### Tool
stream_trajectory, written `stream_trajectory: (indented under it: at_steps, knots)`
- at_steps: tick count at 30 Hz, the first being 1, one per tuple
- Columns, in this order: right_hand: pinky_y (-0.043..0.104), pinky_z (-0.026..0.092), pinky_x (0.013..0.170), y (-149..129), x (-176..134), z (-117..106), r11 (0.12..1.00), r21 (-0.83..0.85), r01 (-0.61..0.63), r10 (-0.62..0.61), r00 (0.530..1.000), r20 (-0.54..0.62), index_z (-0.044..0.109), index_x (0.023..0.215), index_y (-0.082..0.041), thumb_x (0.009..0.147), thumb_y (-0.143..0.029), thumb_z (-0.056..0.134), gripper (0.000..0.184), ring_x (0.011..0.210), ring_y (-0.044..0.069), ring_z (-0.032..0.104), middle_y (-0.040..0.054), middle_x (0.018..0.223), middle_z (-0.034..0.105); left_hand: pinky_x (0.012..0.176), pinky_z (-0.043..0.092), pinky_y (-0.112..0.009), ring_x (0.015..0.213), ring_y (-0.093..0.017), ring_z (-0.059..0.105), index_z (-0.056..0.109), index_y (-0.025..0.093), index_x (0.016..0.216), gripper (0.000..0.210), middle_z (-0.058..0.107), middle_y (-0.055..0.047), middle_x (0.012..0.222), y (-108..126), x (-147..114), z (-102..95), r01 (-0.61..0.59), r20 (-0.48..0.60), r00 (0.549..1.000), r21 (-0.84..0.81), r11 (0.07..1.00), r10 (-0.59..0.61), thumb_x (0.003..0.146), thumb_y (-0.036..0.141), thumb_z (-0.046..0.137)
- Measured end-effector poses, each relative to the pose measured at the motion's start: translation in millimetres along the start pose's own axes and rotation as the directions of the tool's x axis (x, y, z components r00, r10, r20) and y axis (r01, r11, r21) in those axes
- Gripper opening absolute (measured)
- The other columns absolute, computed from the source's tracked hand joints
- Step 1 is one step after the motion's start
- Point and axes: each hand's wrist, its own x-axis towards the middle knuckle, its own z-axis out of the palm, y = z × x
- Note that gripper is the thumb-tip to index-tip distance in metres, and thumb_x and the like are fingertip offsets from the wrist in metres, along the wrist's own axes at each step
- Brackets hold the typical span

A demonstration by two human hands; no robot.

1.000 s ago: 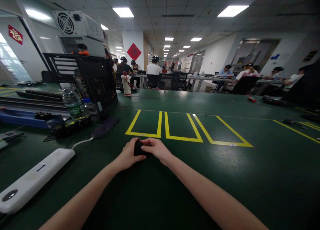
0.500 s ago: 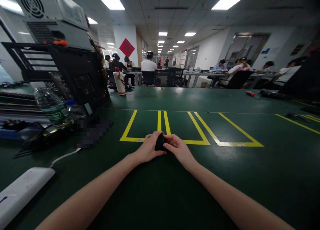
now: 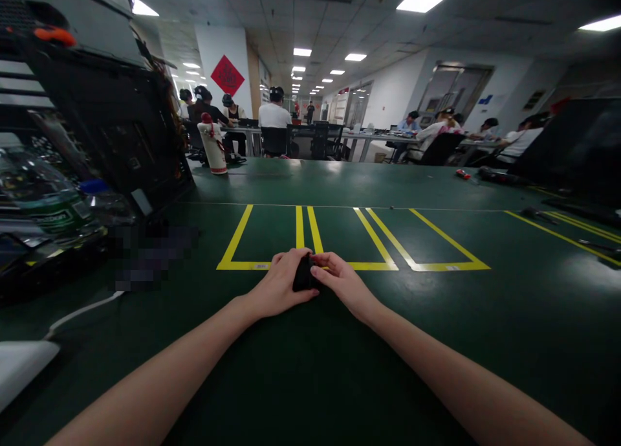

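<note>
Small black object [image 3: 303,276] sits between both hands, centre front of the green worktop [image 3: 310,375]. Can't tell what it is; fingers hide much of it. Also can't tell whether it rests on the surface or is lifted slightly.

Left hand [image 3: 278,284]: gripping the object, fingers curled over its top and far side, thumb along the near side. Right hand [image 3: 345,287]: thumb and fingertips pinched on the object's right edge.

Just beyond the hands: yellow tape outlines [image 3: 235,239], three in a row. Object is in front of the gap between the left and middle ones, overlapping the near edge in view.

Left side: white power strip [image 3: 24,367], cut off by the frame, white cable [image 3: 80,313] running to a pixelated dark item [image 3: 162,255]. Behind that, a green-label bottle [image 3: 53,216], a blue-cap bottle [image 3: 107,203] and a black metal chassis [image 3: 133,151].

Farther back: pale cylinder [image 3: 215,151] with red top, upright. Far right: red-ended item [image 3: 462,173], dark tool [image 3: 538,215].

Background: people at desks, one in a white shirt [image 3: 275,115], back turned.
</note>
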Motion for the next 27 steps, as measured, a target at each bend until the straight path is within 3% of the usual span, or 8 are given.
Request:
stream_trajectory:
  at_steps: [4,11,16,21,27]
  knots:
    - [0.035,0.040,0.086,2,1,-3,0.999,-0.047,0.006,-0.003,0.998,0.062,0.052,0.096,-0.018,0.076,-0.032,0.051,0.024,0.093,0.016,0.053,0.0036,0.097,0.055,0.094,0.029,-0.042,0.105,-0.023,0.045,0.029,0.023,0.118,0.055,0.045,-0.006,0.112,0,-1,-1.0,0.001,0.001,1.000,-0.002,1.000,-0.001,0.072,0.031,0.059]
    - [0.034,0.042,0.084,-7,-3,-5,0.999,0.047,0.017,-0.024,0.987,0.158,0.046,0.093,-0.022,0.070,-0.024,0.059,0.027,0.093,0.014,0.054,0.0008,0.094,0.054,0.095,0.028,-0.042,0.106,-0.023,0.043,0.027,0.023,0.119,0.058,0.044,-0.006,0.114,-5,0,2.6,-0.004,0.002,1.000,0.013,1.000,0.004,0.071,0.027,0.060]
    - [0.034,0.044,0.080,-6,-3,-3,1.000,0.002,0.003,-0.003,0.996,0.084,0.047,0.091,-0.022,0.075,-0.031,0.053,0.019,0.089,0.015,0.054,0.0012,0.092,0.054,0.093,0.030,-0.044,0.106,-0.024,0.043,0.027,0.025,0.119,0.058,0.043,-0.006,0.114,-5,-1,2.3,0.000,0.008,1.000,-0.002,1.000,0.000,0.071,0.028,0.060]
    - [0.037,0.042,0.084,2,1,-4,0.999,-0.031,-0.018,0.020,0.998,0.064,0.049,0.097,-0.021,0.075,-0.033,0.053,0.026,0.093,0.016,0.053,0.0037,0.097,0.054,0.093,0.032,-0.042,0.105,-0.024,0.043,0.028,0.025,0.118,0.057,0.043,-0.006,0.114,-3,-1,1.5,0.010,0.009,1.000,-0.011,1.000,-0.010,0.072,0.028,0.060]
    - [0.036,0.043,0.082,-3,1,-9,0.999,0.039,-0.011,0.003,0.980,0.198,0.046,0.095,-0.022,0.072,-0.025,0.057,0.025,0.093,0.016,0.054,0.0017,0.095,0.053,0.093,0.031,-0.041,0.103,-0.022,0.044,0.029,0.024,0.117,0.055,0.044,-0.005,0.112,-4,-1,2.3,0.006,-0.005,1.000,-0.023,1.000,-0.006,0.072,0.027,0.060]
